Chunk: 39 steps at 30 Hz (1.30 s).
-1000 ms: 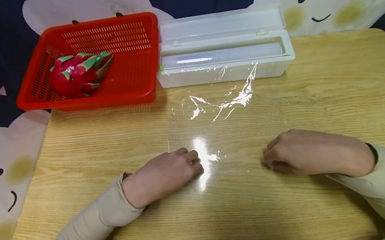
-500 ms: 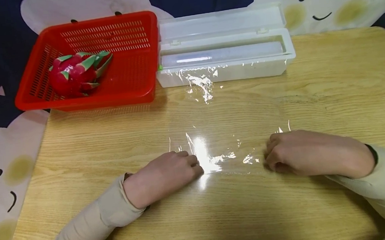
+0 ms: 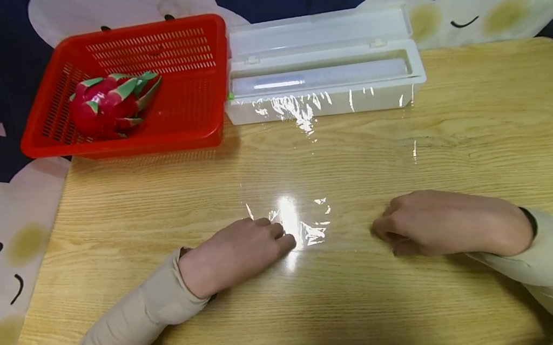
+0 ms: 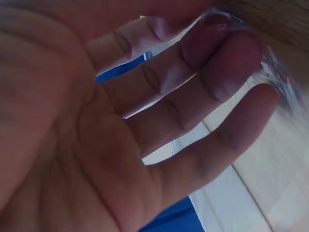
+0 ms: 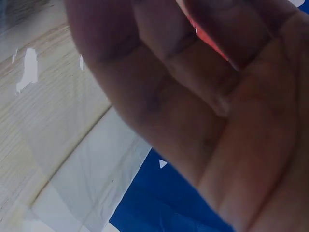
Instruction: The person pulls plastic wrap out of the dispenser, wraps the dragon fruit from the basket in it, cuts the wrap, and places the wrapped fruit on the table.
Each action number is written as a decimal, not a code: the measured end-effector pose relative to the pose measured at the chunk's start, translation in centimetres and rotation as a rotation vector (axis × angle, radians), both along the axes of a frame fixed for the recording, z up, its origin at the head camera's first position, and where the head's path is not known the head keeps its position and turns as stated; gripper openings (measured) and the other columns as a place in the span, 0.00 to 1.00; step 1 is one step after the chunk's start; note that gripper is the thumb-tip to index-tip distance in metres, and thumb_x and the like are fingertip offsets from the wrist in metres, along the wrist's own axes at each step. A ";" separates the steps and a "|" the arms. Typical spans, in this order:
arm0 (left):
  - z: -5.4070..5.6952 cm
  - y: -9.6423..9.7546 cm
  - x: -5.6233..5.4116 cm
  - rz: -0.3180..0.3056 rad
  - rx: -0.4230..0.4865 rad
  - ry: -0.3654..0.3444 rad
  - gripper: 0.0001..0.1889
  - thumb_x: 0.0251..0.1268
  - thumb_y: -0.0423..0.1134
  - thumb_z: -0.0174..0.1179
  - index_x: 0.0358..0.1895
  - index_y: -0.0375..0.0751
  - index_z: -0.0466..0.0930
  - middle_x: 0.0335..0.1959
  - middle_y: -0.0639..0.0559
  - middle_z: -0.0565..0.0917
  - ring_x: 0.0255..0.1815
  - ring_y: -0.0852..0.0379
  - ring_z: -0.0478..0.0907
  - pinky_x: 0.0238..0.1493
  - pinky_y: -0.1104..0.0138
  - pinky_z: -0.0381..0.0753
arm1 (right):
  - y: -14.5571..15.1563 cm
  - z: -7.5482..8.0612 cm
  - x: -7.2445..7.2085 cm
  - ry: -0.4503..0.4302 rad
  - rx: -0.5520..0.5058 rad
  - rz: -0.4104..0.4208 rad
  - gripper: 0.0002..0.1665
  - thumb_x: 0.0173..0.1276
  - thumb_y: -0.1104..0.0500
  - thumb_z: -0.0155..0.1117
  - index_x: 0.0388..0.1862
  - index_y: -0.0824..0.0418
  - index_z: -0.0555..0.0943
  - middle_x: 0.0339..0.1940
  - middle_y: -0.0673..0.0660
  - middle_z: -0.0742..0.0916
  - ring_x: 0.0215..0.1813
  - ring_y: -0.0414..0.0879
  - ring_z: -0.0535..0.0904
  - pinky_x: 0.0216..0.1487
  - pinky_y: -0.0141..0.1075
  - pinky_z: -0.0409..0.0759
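Note:
A sheet of clear plastic wrap [image 3: 315,233] stretches over the wooden table from a white dispenser box [image 3: 320,105] toward me, showing mainly as bright glints. My left hand [image 3: 236,257] pinches its near left part; in the left wrist view crinkled film [image 4: 280,72] bunches at the fingertips. Across from it, my right hand [image 3: 424,223] grips the near right part with curled fingers. Its fingertips run out of the right wrist view. Inside the box, whose lid [image 3: 319,31] is raised, lies the wrap roll [image 3: 327,75].
A red plastic basket [image 3: 157,144] stands left of the box, right up against its end. In it lies a red dragon fruit [image 3: 103,105] with green tips. Dark blue cloth with smiling clouds [image 3: 458,6] surrounds the back and left of the wooden table [image 3: 113,207].
The wrap's glints have shifted back toward the box, and its middle looks smoother. My right hand has moved slightly left and nearer to me; the left hand barely moved.

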State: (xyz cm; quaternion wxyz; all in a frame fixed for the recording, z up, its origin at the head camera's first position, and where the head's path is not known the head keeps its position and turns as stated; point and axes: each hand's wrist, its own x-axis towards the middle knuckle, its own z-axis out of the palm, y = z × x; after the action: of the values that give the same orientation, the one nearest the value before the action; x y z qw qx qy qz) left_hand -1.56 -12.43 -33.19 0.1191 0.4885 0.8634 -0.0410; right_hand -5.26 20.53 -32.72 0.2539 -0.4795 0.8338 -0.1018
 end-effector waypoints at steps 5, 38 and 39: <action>0.0 0.0 0.0 -0.010 0.008 0.024 0.07 0.66 0.31 0.63 0.40 0.49 0.81 0.31 0.57 0.82 0.33 0.58 0.80 0.31 0.67 0.81 | 0.0 0.0 -0.1 -0.064 0.035 -0.020 0.20 0.64 0.45 0.75 0.26 0.42 0.71 0.23 0.35 0.71 0.30 0.30 0.66 0.29 0.28 0.67; 0.2 -0.3 -0.4 -0.102 0.179 0.233 0.09 0.68 0.34 0.63 0.32 0.51 0.75 0.22 0.59 0.75 0.26 0.59 0.73 0.32 0.68 0.74 | -0.2 0.3 -1.6 0.346 -0.150 -0.080 0.34 0.54 0.46 0.83 0.59 0.55 0.84 0.53 0.53 0.88 0.52 0.49 0.86 0.49 0.46 0.90; 0.2 -0.4 -0.5 -0.101 0.185 0.225 0.09 0.68 0.35 0.64 0.32 0.51 0.75 0.22 0.59 0.75 0.26 0.59 0.73 0.33 0.68 0.74 | -0.1 0.3 -1.6 0.331 -0.119 -0.091 0.38 0.53 0.45 0.83 0.62 0.55 0.83 0.57 0.55 0.87 0.56 0.52 0.85 0.52 0.49 0.89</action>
State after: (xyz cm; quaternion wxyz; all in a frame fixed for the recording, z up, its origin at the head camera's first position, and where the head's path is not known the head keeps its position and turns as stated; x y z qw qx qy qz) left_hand -2.09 -12.79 -33.00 -0.0261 0.5324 0.8458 -0.0220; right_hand -6.86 20.39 -32.40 0.0795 -0.4654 0.8777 -0.0822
